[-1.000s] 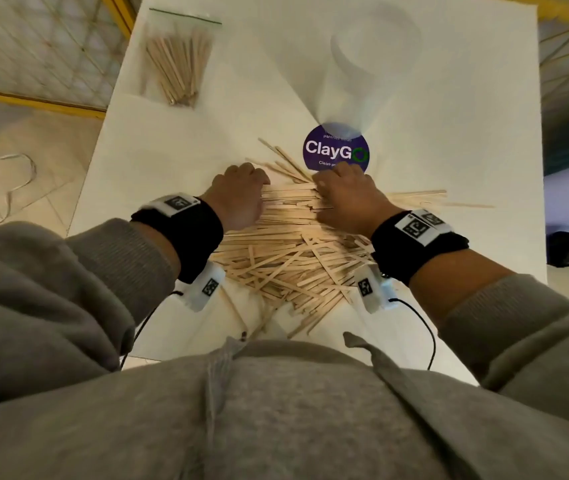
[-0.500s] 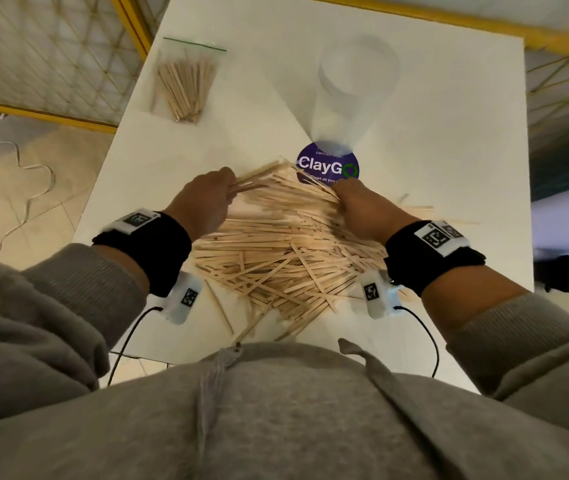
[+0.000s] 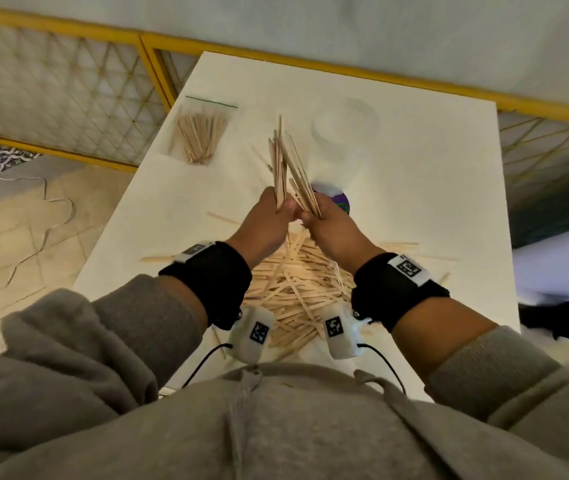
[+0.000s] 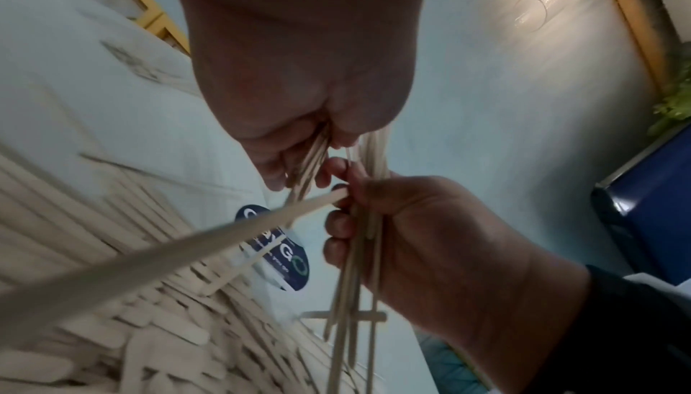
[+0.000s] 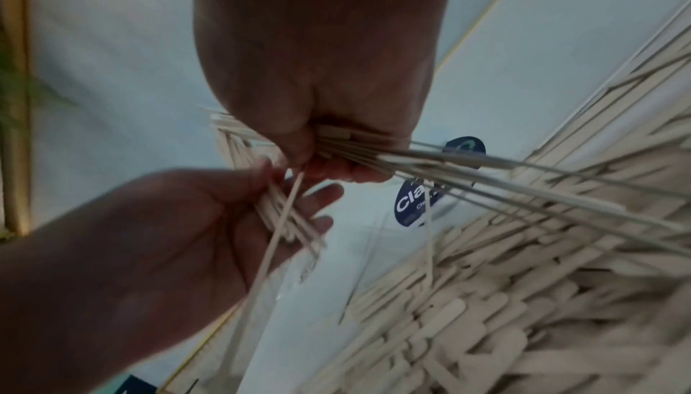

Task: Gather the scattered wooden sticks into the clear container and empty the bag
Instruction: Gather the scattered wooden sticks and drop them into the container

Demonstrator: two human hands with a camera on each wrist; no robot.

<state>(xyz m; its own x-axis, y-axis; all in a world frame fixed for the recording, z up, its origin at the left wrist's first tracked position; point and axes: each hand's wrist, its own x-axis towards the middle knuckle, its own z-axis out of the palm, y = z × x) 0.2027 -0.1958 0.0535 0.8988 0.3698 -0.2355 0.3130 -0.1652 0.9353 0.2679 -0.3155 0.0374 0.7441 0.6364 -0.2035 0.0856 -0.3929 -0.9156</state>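
Observation:
A big pile of flat wooden sticks point(image 3: 296, 292) lies on the white table point(image 3: 432, 202) in front of me. Above its far edge my left hand point(image 3: 277, 211) and right hand point(image 3: 310, 216) each grip part of a raised bundle of sticks point(image 3: 286, 164) that points up and away. In the left wrist view the bundle point(image 4: 355, 267) runs through my right hand's curled fingers point(image 4: 336, 229). Just behind the hands is the clear container point(image 3: 343, 133), with its purple label point(image 3: 341, 202) at the near end. The clear bag point(image 3: 201, 133), holding more sticks, lies at the far left.
A few stray sticks point(image 3: 220, 218) lie on the table left and right of the pile. A yellow-framed mesh fence point(image 3: 158, 64) runs behind and left of the table. A cable point(image 3: 44, 216) trails on the floor at the left. A black object point(image 3: 560, 320) sits off the right edge.
Both hands closed round a bunch of sticks at the pile's far edge, lifted it off the table and tipped it upright. A few sticks were left scattered to the sides.

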